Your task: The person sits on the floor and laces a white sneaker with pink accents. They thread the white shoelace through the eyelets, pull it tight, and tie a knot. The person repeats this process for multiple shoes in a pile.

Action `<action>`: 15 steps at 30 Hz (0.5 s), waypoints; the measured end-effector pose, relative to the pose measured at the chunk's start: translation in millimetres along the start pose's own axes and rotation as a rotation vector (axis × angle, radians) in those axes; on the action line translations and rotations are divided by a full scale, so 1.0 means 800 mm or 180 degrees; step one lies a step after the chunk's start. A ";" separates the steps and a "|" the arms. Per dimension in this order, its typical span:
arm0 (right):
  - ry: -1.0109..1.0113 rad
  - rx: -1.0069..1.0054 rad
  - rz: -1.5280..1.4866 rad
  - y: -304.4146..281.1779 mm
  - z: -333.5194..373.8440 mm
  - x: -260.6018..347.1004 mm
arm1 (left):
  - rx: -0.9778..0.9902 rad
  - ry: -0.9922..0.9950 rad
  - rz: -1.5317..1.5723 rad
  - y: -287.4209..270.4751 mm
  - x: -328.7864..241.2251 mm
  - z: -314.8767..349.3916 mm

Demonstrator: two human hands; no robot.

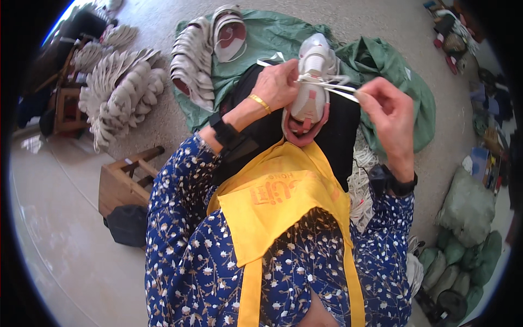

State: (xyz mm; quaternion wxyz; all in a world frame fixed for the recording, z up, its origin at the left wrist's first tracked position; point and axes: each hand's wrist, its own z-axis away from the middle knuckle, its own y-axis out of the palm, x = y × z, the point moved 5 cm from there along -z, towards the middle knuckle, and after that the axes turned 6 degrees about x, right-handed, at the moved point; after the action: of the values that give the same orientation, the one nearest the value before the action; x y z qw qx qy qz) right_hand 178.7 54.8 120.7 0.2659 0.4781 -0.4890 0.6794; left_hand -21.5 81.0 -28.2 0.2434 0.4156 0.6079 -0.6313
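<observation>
A white and pink sneaker [309, 104] rests on my lap over dark trousers, its opening toward me and its toe pointing away. Beside the sneaker's left edge, my left hand [277, 86] has its fingers closed at the lacing, pinching a white shoelace [275, 59] whose loose end trails beyond the knuckles. My right hand [389, 111], to the right of the sneaker, pinches white shoelace strands [339, 87] between thumb and fingers. These strands stretch from the lacing across to that hand. My fingers partly hide where the left lace is gripped.
Stacked pale shoe pieces [192, 62] lie on a green sheet [256, 38] ahead, with another heap [122, 87] at the left. A wooden stool [122, 180] stands at my left. White laces [360, 188] hang by my right thigh. A green sack [419, 111] lies right; stuffed bags [466, 207] sit farther right.
</observation>
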 end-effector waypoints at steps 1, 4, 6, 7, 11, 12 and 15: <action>0.0147 0.0131 -0.0021 0.003 0.000 -0.003 | -0.0018 0.0066 0.0036 -0.002 -0.004 0.000; -0.0019 0.0457 -0.0017 0.017 -0.019 -0.003 | 0.0166 -0.0129 0.0132 -0.002 0.001 0.003; -0.0068 0.0462 -0.0076 0.007 -0.048 -0.012 | 0.0220 -0.0092 0.0181 -0.001 0.000 0.005; -0.0138 0.0394 -0.0138 0.004 -0.059 -0.014 | 0.0229 -0.0063 0.0235 -0.002 0.000 0.006; -0.0423 0.0388 -0.0009 0.015 -0.080 -0.032 | 0.0083 0.0209 0.1047 0.002 0.007 -0.004; -0.0465 0.0419 -0.0110 0.022 -0.082 -0.034 | 0.0170 0.0171 0.1104 0.003 0.009 -0.009; -0.0588 0.0419 -0.0216 0.035 -0.080 -0.030 | 0.0448 0.0158 0.1491 0.003 0.021 -0.020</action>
State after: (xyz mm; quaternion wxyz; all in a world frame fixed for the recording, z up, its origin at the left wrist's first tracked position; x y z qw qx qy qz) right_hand 140.1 105.4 83.6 0.2106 0.5714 -0.4493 0.6536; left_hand -24.6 99.5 -41.7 0.3386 0.5765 0.4552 -0.5880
